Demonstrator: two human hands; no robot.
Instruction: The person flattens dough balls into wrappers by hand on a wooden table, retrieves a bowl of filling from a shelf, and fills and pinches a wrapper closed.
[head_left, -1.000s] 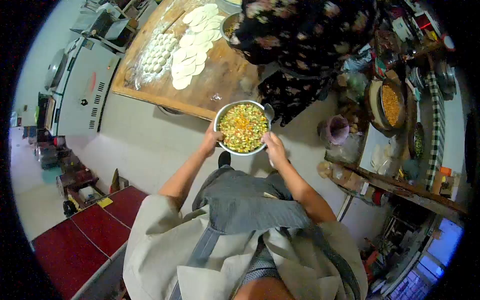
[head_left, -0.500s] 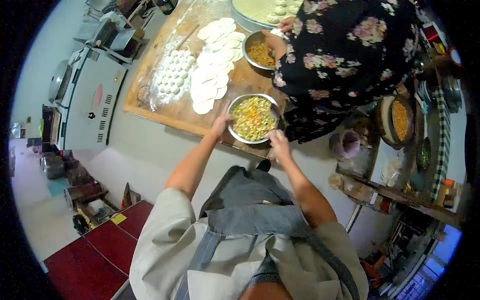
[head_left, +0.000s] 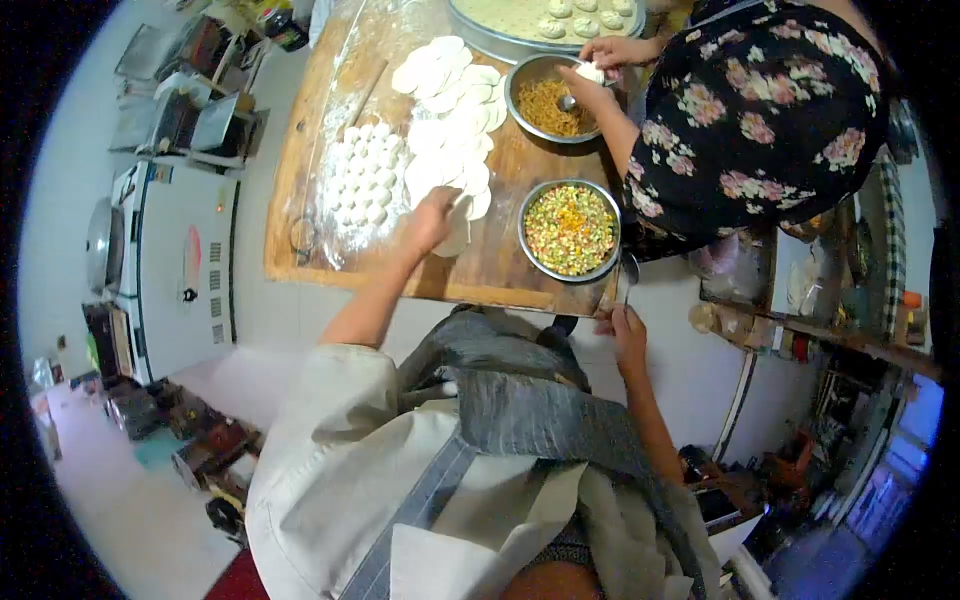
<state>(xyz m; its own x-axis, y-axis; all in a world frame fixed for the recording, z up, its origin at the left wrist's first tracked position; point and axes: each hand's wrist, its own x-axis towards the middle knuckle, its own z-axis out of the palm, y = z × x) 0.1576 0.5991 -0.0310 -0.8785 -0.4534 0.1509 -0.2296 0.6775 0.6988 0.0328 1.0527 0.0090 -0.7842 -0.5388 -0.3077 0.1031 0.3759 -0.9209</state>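
Observation:
My left hand [head_left: 432, 222] is closed at the near end of the pile of flat dough wrappers [head_left: 445, 150], gripping the edge of one round wrapper [head_left: 455, 238]. Off the table's front edge, my right hand [head_left: 625, 332] has its fingers wrapped round the handle of a metal spoon [head_left: 629, 272]. Between the two hands sits a steel bowl of diced vegetable filling [head_left: 570, 230], green with orange bits on top. Neither hand touches the bowl.
Small dough balls [head_left: 362, 175] and a rolling pin [head_left: 368, 92] lie on the floured wooden table [head_left: 500, 290]. At right, a co-worker in a floral top [head_left: 750, 120] holds dough over a bowl of brown filling [head_left: 548, 105]. A round tray [head_left: 480, 35] carries shaped buns.
Both hands have let go of the filling bowl, which now rests on the table. My left hand has moved to the wrappers; my right hand now holds a spoon beside the bowl.

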